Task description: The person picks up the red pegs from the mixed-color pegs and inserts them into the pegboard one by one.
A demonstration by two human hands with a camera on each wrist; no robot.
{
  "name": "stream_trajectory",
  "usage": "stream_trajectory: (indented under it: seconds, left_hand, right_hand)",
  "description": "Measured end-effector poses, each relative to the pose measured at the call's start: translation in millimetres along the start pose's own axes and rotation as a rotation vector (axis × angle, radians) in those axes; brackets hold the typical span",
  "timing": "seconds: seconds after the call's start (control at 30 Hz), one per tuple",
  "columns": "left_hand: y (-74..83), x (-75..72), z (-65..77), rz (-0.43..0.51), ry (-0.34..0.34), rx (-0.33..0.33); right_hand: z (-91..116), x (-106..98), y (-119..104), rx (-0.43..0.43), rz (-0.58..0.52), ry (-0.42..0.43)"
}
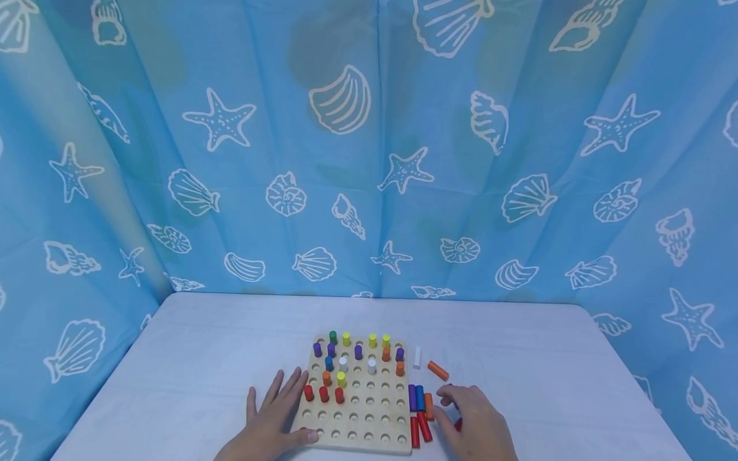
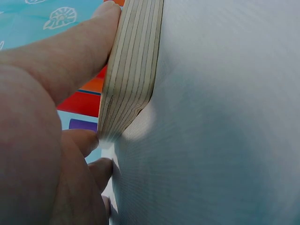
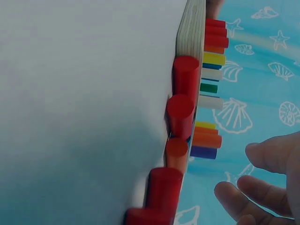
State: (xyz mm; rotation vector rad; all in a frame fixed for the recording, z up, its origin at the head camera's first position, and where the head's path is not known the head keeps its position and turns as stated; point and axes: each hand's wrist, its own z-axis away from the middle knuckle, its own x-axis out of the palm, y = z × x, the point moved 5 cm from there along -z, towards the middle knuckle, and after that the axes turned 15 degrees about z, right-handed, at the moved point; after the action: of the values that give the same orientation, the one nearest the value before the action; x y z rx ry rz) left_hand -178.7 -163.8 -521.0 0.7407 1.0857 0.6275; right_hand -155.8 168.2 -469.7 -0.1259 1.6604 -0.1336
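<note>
A square wooden pegboard [image 1: 361,427] lies on the table, with colored pegs standing in its far and left holes, among them several red pegs [image 1: 324,394]. My left hand [image 1: 270,419] is spread at the board's left edge, its thumb resting on the near left corner. In the left wrist view that thumb [image 2: 70,56] lies along the layered wooden side [image 2: 133,51]. My right hand [image 1: 480,424] hovers over loose pegs to the right of the board. The right wrist view shows its thumb [image 3: 276,152] and fingers [image 3: 265,192] apart with nothing between them.
Loose pegs lie close along the board's right side: a purple peg [image 1: 412,397], a blue peg [image 1: 419,397], an orange peg [image 1: 428,406] and red pegs [image 1: 414,433]. Farther back are a white peg [image 1: 417,358] and another orange peg [image 1: 438,370]. A blue shell-patterned curtain [image 1: 380,211] surrounds the white table [image 1: 230,333].
</note>
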Motion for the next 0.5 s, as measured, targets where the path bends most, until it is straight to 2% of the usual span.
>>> stream_trajectory:
  seconds: [0.5]
  left_hand:
    - [-0.2, -1.3, -0.3, -0.021, -0.010, -0.032]
  right_hand:
    - [-3, 7, 17, 0.069, 0.109, -0.158]
